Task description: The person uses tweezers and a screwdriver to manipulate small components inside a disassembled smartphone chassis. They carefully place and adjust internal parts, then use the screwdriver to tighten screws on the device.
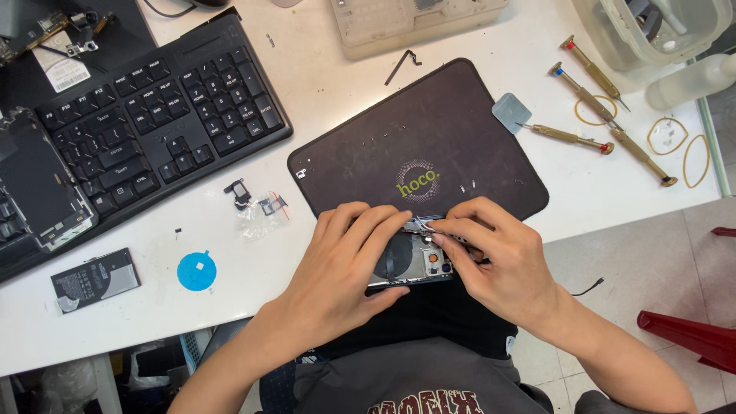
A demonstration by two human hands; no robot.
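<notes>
Phone: opened phone body (414, 261), at the near edge of the dark mat (429, 146).
Left hand (345, 264): fingers wrapped around the phone's left side.
Right hand (502, 257): fingers pinching tweezers (426, 227) over the phone.
Right: screwdrivers (606, 115) on the bench (337, 100).
Left: keyboard (153, 115), battery (96, 280).

Bare forearms, no sleeves showing — a grey shirt (414, 376) with dark red lettering.

An opened grey metal phone chassis (410, 261) lay at the near edge of a dark rectangular work mat (418, 146), a black keyboard (153, 115) to its left, brass-handled screwdrivers (606, 107) to its right.
</notes>
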